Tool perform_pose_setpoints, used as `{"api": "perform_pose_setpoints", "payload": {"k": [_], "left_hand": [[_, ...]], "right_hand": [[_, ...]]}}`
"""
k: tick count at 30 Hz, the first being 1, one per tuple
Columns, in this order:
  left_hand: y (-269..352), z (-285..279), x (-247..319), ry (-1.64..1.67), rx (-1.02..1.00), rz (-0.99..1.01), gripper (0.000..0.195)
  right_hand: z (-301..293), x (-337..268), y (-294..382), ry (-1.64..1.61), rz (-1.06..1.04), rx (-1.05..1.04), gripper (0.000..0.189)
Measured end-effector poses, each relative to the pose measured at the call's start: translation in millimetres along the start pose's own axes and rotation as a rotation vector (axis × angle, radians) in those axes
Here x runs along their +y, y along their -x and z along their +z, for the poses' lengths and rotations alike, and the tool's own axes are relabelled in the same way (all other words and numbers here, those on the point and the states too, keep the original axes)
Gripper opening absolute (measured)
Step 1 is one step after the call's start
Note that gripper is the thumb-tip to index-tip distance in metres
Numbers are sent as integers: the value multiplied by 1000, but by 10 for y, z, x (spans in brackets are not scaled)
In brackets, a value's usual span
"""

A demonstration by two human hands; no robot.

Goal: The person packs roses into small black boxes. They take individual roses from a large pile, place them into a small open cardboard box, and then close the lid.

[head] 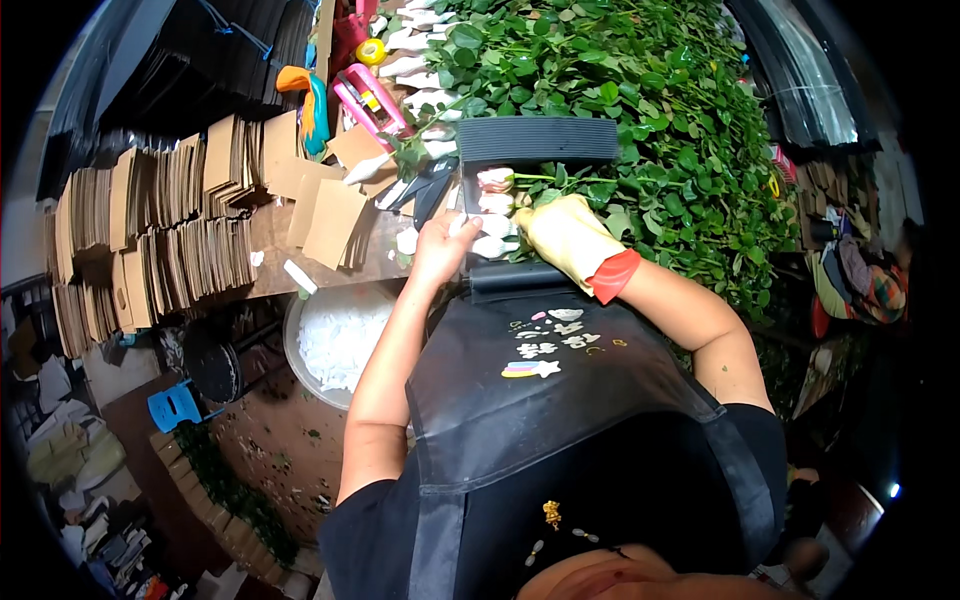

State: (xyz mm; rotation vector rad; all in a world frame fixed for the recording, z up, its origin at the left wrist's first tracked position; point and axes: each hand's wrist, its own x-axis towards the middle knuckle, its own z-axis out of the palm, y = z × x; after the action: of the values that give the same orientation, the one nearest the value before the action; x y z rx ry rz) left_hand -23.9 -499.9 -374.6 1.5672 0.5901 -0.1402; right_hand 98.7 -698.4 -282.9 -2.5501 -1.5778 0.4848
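Note:
My bare left hand [444, 247] is at the left edge of a dark sheet, its thumb and fingertips pinched at a white netted rose head [497, 224]. A second white netted head [493, 247] lies just below. Two pale pink roses [496, 179] lie above them, their stems pointing right. My right hand [574, 240], in a cream glove with a red cuff, is bent over the stems just right of the heads; what its fingers hold is hidden. A stack of dark corrugated sheets [538, 140] lies beyond the roses.
Leafy rose stems [660, 142] cover the table's right side. Cardboard pieces [330, 221], black-handled scissors [427, 191], a pink tape dispenser [369, 101] and orange-teal pruning shears [309, 109] lie left. Below the table edge stands a tub [337, 341] of white scraps. Cardboard stacks [165, 225] fill the far left.

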Motion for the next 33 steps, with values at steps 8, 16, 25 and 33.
{"api": "perform_pose_setpoints", "payload": {"k": [8, 16, 25, 33], "left_hand": [[263, -105, 220, 395, 425, 5, 20], [269, -209, -46, -285, 78, 105, 37], [325, 35, 59, -58, -68, 94, 33], [748, -202, -612, 778, 611, -158, 22]], "right_hand": [[-136, 38, 37, -11, 90, -181, 21], [-529, -127, 162, -184, 59, -206, 12], [-236, -67, -77, 37, -23, -356, 21], [-120, -91, -381, 291, -134, -667, 14]]}}
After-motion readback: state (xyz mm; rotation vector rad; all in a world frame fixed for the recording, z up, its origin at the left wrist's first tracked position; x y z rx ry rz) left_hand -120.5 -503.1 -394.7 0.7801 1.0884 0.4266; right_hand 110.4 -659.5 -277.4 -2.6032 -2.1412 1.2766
